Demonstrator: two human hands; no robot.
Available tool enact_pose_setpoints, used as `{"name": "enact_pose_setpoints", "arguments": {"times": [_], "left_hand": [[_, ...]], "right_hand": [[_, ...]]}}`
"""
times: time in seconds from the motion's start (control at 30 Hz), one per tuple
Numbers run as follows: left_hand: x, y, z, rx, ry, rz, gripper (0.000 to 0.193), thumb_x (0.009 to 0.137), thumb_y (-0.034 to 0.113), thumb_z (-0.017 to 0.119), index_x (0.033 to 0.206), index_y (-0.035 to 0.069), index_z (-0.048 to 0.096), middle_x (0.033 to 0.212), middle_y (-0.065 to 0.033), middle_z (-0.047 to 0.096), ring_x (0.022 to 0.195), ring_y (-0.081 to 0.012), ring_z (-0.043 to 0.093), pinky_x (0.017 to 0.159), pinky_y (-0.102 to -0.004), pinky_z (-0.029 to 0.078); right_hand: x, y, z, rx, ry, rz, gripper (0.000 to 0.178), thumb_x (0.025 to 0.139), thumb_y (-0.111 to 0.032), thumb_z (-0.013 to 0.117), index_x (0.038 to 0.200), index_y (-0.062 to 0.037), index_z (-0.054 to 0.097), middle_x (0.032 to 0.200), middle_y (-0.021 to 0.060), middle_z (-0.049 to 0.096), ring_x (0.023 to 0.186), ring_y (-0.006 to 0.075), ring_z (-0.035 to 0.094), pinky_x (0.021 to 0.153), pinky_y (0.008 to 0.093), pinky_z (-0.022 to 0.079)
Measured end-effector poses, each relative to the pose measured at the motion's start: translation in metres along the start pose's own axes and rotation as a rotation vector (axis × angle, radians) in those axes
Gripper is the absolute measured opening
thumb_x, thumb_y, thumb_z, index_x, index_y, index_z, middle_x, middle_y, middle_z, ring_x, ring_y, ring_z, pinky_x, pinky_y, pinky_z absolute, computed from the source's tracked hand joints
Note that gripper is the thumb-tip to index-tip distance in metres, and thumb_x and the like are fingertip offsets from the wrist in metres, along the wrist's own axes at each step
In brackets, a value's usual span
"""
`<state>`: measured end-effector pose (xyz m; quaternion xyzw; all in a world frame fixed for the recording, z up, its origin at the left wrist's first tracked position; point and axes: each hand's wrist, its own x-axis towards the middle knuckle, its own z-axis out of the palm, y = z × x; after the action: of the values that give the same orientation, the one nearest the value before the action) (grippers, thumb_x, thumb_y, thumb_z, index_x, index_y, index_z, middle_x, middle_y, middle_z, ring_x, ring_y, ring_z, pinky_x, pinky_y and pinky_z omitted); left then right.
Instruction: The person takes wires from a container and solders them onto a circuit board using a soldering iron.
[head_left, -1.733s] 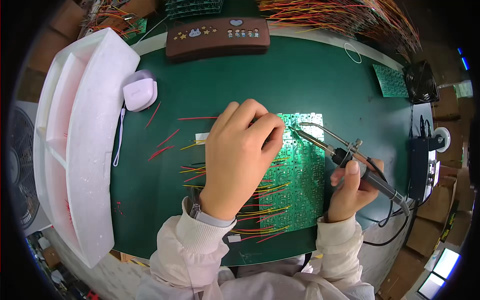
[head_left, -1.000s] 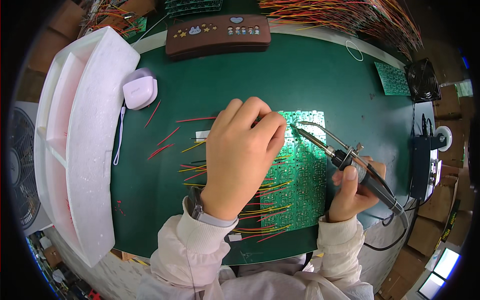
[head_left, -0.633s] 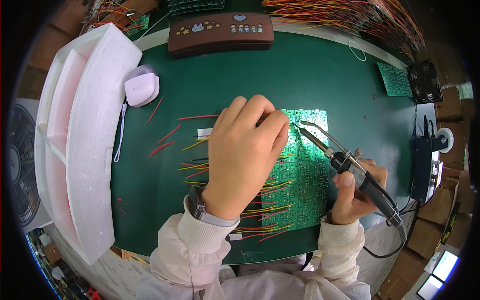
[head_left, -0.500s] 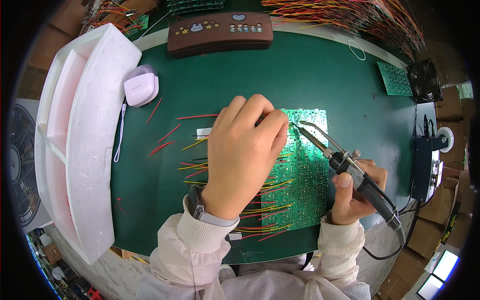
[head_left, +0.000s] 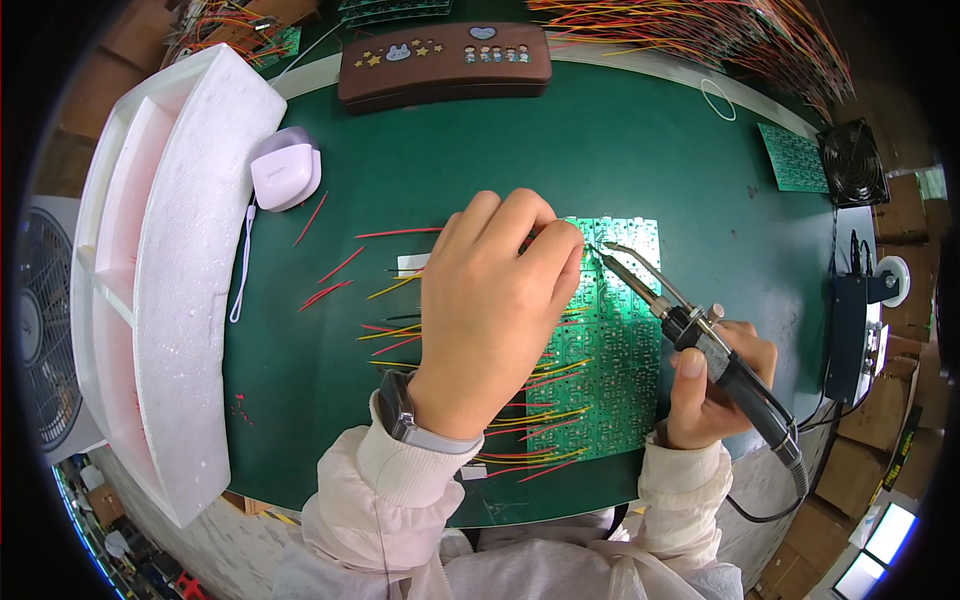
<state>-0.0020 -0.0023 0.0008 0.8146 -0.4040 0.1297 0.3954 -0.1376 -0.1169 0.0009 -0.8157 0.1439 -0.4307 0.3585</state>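
Spreading smooth and green, the counter (head_left: 700, 150) carries a glossy rectangular circuit board (head_left: 622, 370). Over its upper left arches the curled left hand (head_left: 500, 295), any grip hidden. A slender, metal-shafted soldering iron (head_left: 735, 372), gripped by the right hand (head_left: 705, 405), slants inward; thin wires (head_left: 545, 417) fringe the board's left.
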Motion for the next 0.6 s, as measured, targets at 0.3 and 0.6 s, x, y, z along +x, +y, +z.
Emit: {"name": "enact_pose_setpoints", "arguments": {"times": [0.3, 0.6], "left_hand": [[-0.0012, -0.0007, 0.0003, 0.02, 0.008, 0.023, 0.016, 0.058, -0.002, 0.066, 0.069, 0.006, 0.057, 0.068, -0.0015, 0.049, 0.06, -0.0184, 0.045, 0.051, -0.0299, 0.037], [-0.0009, -0.0003, 0.0006, 0.033, 0.0, 0.044, 0.017, 0.057, -0.003, 0.065, 0.068, 0.006, 0.056, 0.068, -0.0017, 0.048, 0.059, -0.0184, 0.044, 0.05, -0.0299, 0.037]], "right_hand": [[0.0018, 0.0011, -0.0036, -0.009, -0.033, -0.044, 0.031, 0.071, -0.021, 0.067, 0.081, 0.0009, 0.047, 0.066, 0.0087, 0.052, 0.057, 0.0154, 0.048, 0.059, 0.0285, 0.041], [0.0033, 0.001, -0.0033, 0.021, -0.005, -0.096, 0.031, 0.069, -0.016, 0.068, 0.085, 0.0007, 0.048, 0.067, 0.0085, 0.052, 0.057, 0.0155, 0.048, 0.055, 0.0269, 0.039]]}}
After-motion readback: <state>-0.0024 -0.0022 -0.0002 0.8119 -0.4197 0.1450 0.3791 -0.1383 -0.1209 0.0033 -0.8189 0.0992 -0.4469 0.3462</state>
